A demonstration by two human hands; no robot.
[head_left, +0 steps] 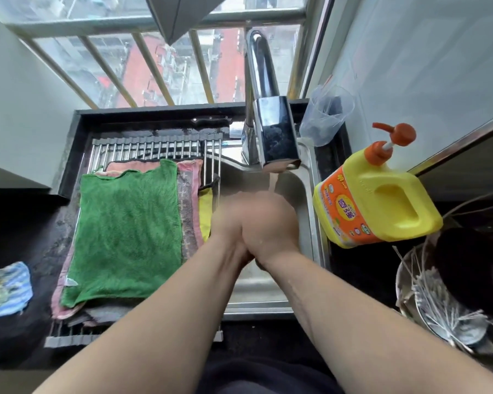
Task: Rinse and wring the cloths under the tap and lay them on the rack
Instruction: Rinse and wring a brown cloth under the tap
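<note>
My left hand (228,223) and my right hand (271,226) are pressed together side by side under the chrome tap (276,137), over the steel sink (268,291). Both are motion-blurred, and no cloth shows between them. Water runs faintly from the spout onto them. To the left, a green cloth (125,231) lies flat on top of the metal rack (143,146). Pink and grey cloths (190,194) lie stacked beneath it. A yellow cloth (205,211) hangs at the rack's right edge, beside my left hand.
A yellow and orange pump bottle (376,203) stands on the counter right of the sink, with a clear plastic cup (325,115) behind it. A blue striped cloth (6,288) lies crumpled on the dark counter at far left. A steel bowl of utensils (439,308) sits at right.
</note>
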